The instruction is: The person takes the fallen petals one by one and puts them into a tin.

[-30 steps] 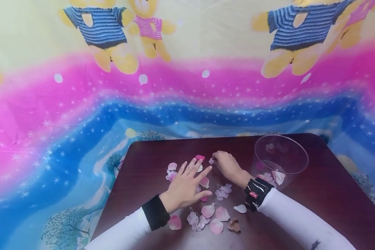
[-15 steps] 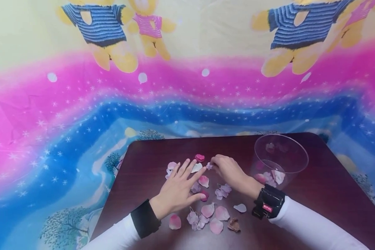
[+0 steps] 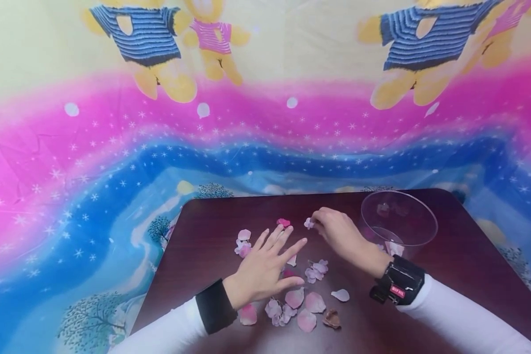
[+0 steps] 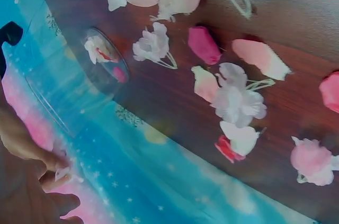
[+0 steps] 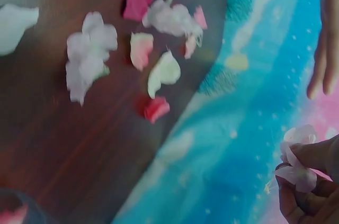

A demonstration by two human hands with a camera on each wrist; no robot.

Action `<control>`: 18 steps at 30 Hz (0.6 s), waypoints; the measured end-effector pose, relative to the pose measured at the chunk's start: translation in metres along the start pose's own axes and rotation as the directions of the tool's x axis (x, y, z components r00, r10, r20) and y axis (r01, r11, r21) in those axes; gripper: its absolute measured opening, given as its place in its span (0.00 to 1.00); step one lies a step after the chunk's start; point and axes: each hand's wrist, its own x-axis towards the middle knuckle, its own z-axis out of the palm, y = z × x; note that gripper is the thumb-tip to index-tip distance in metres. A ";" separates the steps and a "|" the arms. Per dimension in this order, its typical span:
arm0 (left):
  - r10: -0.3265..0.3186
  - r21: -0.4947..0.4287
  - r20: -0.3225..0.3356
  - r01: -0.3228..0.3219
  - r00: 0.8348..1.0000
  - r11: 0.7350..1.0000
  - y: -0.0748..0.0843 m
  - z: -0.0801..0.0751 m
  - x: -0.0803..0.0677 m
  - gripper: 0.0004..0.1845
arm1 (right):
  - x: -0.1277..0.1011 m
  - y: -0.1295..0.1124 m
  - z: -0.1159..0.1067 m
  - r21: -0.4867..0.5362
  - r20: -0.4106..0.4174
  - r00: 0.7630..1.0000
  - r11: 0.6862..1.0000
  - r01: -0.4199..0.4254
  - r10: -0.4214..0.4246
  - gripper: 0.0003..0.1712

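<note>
My right hand [image 3: 342,236] pinches a small pale lilac artificial flower [image 5: 301,173] between thumb and fingers. In the right wrist view, the flower's thin petals stick out around the fingertips. My left hand [image 3: 263,270], palm down with fingers spread, is over the scattered petals and covers some of them in the head view. A crimson petal [image 3: 283,222] lies just beyond its fingertips. Between the two hands lies a pale lilac flower cluster [image 3: 316,270]. To the right of the right hand stands a clear container [image 3: 436,228] with petals and blossoms inside.
Nearer the front of the dark wooden table [image 3: 460,295] lie several pink petals [image 3: 307,319], another lilac flower cluster [image 3: 280,312], a white petal [image 3: 340,295] and a curled brown petal [image 3: 332,319]. A printed cloth [image 3: 265,118] hangs behind the table.
My right hand has moved right and up with the lilac flower, towards the container. The left hand dipped back to the left, then returned right, staying spread over the petals.
</note>
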 end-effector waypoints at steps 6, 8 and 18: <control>0.059 0.007 0.012 -0.059 0.998 0.998 0.014 -0.003 0.019 0.45 | -0.004 0.014 -0.029 -0.026 -0.034 0.999 0.999 -0.024 0.023 0.04; 0.086 0.008 0.006 -0.086 0.996 0.996 0.019 -0.003 0.025 0.45 | -0.008 0.018 -0.037 -0.036 -0.044 0.999 0.999 -0.032 0.030 0.04; 0.161 0.064 0.024 -0.162 0.987 0.985 0.041 -0.009 0.044 0.45 | -0.026 0.041 -0.071 -0.089 -0.082 0.995 0.994 -0.065 0.058 0.03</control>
